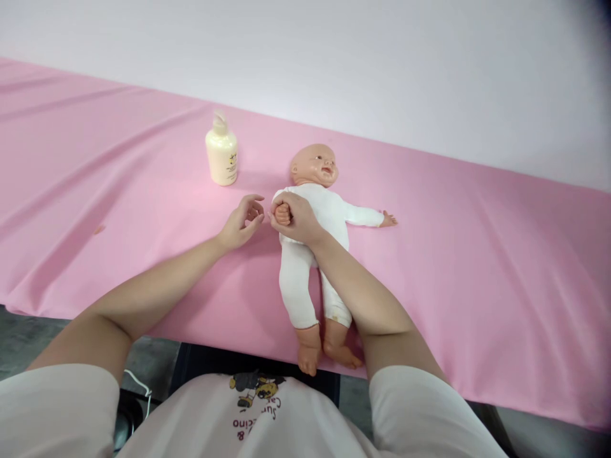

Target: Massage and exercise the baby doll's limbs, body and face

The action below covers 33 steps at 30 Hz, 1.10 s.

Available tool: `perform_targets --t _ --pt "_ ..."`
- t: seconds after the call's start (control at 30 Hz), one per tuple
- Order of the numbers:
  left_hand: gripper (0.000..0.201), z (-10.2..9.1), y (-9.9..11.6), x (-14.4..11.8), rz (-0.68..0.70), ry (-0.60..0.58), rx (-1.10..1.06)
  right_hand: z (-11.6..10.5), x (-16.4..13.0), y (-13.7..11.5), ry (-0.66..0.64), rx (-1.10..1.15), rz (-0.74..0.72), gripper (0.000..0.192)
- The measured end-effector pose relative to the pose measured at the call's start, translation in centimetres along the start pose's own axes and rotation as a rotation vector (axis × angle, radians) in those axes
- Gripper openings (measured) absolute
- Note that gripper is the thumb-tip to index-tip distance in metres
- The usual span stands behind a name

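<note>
A baby doll (328,210) in a white suit lies on its back on the pink cloth, its head away from me and its feet at the near edge. My right hand (296,215) is closed around the doll's arm near its small fist (283,214), which shows between my thumb and fingers. Just left of that fist, my left hand (243,221) is held with fingers curved and apart, nothing in it. The doll's other arm (365,215) stretches out to the right. Part of its chest is hidden behind my right hand and forearm.
A cream pump bottle (222,152) stands upright beyond my left hand. The pink cloth (468,267) covers the long table, with folds at the left. A pale wall (382,70) rises behind it. Below the near edge, a white cable (139,381) shows at the left.
</note>
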<state>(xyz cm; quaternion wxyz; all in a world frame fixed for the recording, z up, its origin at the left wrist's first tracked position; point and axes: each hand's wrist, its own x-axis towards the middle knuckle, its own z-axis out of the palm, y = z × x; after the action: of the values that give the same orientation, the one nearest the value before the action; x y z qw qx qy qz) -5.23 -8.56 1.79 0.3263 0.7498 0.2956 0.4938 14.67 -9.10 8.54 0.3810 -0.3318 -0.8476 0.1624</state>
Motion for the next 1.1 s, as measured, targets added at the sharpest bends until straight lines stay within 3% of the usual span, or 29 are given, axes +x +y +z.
perform_targets --t 0.3,0.53,0.87,1.1 --pt "0.057 0.1 0.9 0.1 -0.048 -0.051 -0.003 0.1 0.2 0.1 -0.163 0.171 0.022 0.044" --pt "0.060 0.0 0.9 0.3 -0.123 -0.001 -0.004 0.1 0.5 -0.3 -0.214 0.177 0.087 0.068" --pt "0.057 0.1 0.5 0.4 -0.058 0.022 -0.043 0.1 0.4 0.3 -0.154 0.127 0.117 0.053" --pt "0.061 0.2 -0.2 0.3 -0.099 0.065 -0.091 0.7 0.7 0.6 -0.119 0.097 0.168 0.060"
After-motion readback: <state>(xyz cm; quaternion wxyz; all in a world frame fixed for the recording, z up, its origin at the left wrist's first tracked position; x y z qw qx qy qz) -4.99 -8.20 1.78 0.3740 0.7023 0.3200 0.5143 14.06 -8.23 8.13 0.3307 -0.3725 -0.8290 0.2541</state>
